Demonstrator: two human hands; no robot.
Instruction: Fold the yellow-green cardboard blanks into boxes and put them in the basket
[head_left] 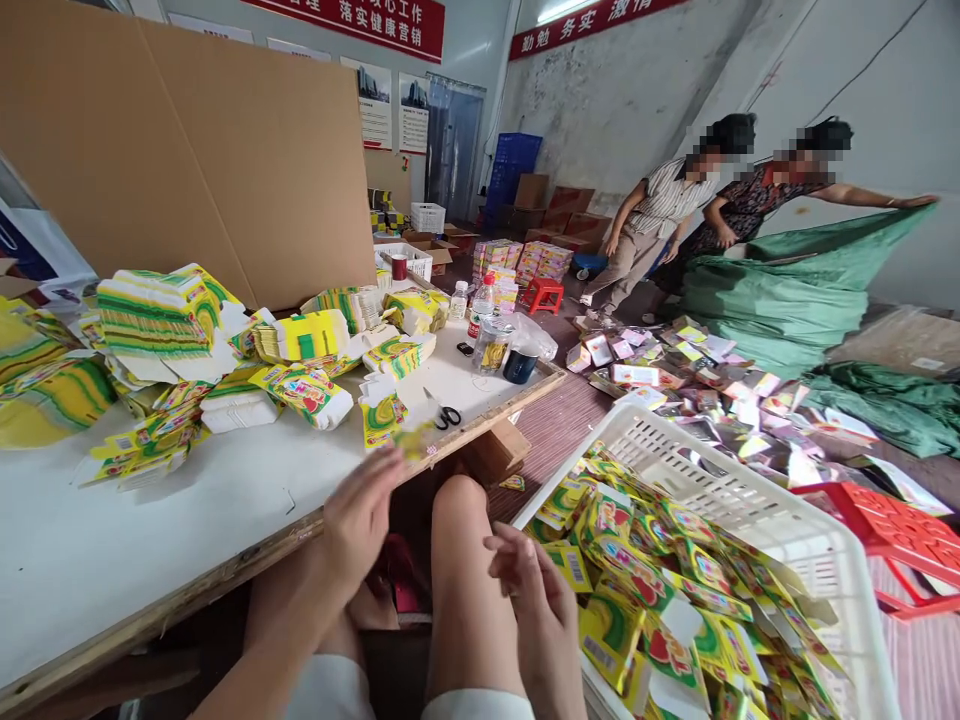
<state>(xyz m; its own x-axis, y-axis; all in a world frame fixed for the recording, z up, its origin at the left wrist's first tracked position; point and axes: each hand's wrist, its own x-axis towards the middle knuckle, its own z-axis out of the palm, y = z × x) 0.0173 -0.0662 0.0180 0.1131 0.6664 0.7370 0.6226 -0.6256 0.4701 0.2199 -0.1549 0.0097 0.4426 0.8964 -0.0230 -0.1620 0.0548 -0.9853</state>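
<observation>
My left hand (pixel 362 520) is raised over the table's front edge, its fingers straight and pressed together. At its fingertips is a small yellow-green carton (pixel 414 440), smeared by motion; it appears pinched there, though the thumb's grip is hidden. My right hand (pixel 538 600) hovers above my right thigh, beside the basket, with fingers loosely bent and apart and nothing visible in them. The white basket (pixel 847 560) holds many yellow-green folded cartons (pixel 630 570). Stacks of flat yellow-green cartons (pixel 161 320) lie on the white table (pixel 67 560). One flat carton (pixel 382 418) lies near my left hand.
Black-handled scissors (pixel 448 416), a dark mug (pixel 520 362), a clear jar (pixel 493 348) and a bottle (pixel 482 305) stand or lie at the table's right end. Two people handle a green sack (pixel 780 290) behind scattered boxes (pixel 720 390). A red stool (pixel 892 530) lies right.
</observation>
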